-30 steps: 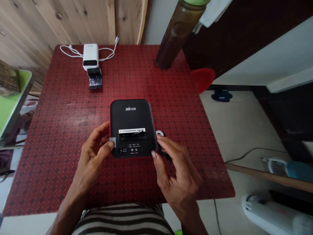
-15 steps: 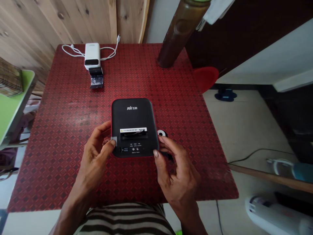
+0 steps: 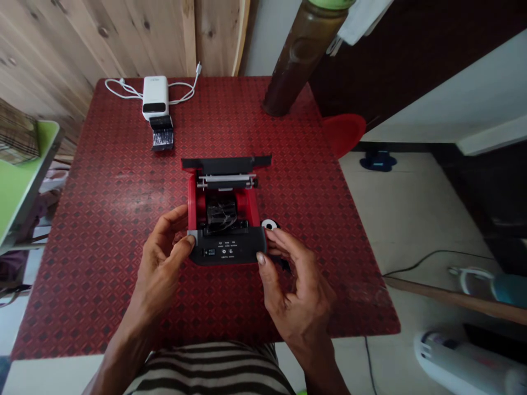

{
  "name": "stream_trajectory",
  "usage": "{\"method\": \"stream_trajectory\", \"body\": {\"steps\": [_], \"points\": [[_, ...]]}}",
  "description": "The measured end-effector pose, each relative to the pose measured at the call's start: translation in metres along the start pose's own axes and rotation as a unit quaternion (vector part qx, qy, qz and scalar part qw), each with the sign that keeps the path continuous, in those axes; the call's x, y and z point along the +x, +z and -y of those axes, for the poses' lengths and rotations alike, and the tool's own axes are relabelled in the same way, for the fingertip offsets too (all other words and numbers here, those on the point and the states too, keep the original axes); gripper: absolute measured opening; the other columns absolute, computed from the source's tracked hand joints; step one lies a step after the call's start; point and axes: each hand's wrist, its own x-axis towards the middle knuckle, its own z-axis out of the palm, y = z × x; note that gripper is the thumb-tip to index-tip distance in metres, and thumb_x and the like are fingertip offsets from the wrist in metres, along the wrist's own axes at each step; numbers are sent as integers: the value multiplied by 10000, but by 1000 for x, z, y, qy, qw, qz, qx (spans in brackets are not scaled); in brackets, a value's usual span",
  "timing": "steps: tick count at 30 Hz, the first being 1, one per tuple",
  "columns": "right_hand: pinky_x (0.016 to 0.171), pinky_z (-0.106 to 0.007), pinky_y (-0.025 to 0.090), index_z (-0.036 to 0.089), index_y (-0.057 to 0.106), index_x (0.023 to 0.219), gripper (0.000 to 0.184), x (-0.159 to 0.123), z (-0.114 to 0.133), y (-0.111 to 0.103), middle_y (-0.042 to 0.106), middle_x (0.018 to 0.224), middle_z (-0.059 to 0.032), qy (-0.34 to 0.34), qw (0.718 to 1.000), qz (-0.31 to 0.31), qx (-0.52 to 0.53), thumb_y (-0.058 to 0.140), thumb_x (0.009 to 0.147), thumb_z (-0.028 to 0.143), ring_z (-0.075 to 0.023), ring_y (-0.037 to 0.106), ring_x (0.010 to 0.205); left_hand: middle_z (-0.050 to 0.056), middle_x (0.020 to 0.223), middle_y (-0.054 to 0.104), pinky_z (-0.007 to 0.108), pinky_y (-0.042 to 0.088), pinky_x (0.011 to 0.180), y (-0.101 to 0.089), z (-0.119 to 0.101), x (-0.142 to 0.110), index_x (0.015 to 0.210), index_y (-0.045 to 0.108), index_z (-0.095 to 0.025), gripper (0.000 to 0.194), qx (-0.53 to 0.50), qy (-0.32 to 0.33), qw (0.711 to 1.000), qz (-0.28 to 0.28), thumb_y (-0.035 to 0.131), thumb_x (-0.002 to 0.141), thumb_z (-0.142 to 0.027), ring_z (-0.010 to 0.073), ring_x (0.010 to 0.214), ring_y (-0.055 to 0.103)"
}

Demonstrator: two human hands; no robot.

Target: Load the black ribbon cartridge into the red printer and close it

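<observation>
A black and red receipt printer (image 3: 226,249) sits on the red patterned table (image 3: 102,219). Its lid (image 3: 226,163) stands swung up at the back, showing a red bay with a dark roll (image 3: 221,211) inside. My left hand (image 3: 162,258) grips the printer's front left corner, thumb on a small grey latch (image 3: 191,236). My right hand (image 3: 294,280) holds the front right corner with curled fingers. A small black and white spool (image 3: 269,225) lies just right of the printer, by my right fingers.
A white power bank (image 3: 155,97) with a white cable (image 3: 181,90) and a small dark packet (image 3: 162,133) lie at the table's far left. A brown bottle (image 3: 298,55) stands at the far edge. A red stool (image 3: 343,131) sits beyond the right edge.
The printer's lid was closed flat in both earlier frames; now it is swung up at the back and the inside shows. Both hands stay at the front corners.
</observation>
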Motion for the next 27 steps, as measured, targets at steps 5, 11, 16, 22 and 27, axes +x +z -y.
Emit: {"method": "stream_trajectory", "body": {"steps": [5, 11, 16, 22, 27], "points": [[939, -375, 748, 208, 702, 1414, 317, 21, -1, -15, 881, 1201, -108, -32, 999, 39, -14, 727, 1099, 182, -234, 877, 1028, 61, 1554, 759, 446, 618, 1131, -6, 0, -3, 1496, 749, -340, 477, -1, 8, 1000, 19, 831, 1035, -438, 306, 1385, 738], [1005, -420, 684, 228, 796, 1216, 256, 82, 0, -3, 883, 1179, -70, -142, 982, 119, -34, 659, 1097, 46, -233, 832, 1069, 90, 1508, 775, 481, 579, 1177, -15, 14, 3, 1498, 744, -301, 468, -3, 40, 999, 21, 760, 1073, -496, 321, 1357, 747], [997, -438, 608, 197, 809, 1053, 160, 120, 6, 41, 880, 1163, -94, -188, 920, 312, -141, 701, 1084, 84, -270, 796, 1081, 115, 1471, 783, 522, 583, 1181, -20, 37, 10, 1440, 767, -267, 459, -1, 45, 999, -29, 688, 1099, -564, 338, 1327, 755], [811, -375, 571, 160, 817, 1087, 242, 138, 24, 59, 871, 1072, -121, -167, 878, 395, -214, 660, 1036, -17, -267, 816, 964, 119, 1435, 799, 500, 570, 1166, -22, 38, 11, 1425, 777, -257, 448, 9, 32, 999, -31, 682, 1112, -562, 304, 1239, 768], [785, -374, 589, 126, 811, 1247, 321, 145, 30, 60, 862, 1175, -154, -176, 859, 419, -236, 591, 1061, -16, -277, 823, 978, 125, 1414, 809, 494, 595, 1119, -21, 35, 11, 1421, 773, -253, 462, 16, 17, 999, -36, 680, 1105, -578, 315, 1221, 780]]}}
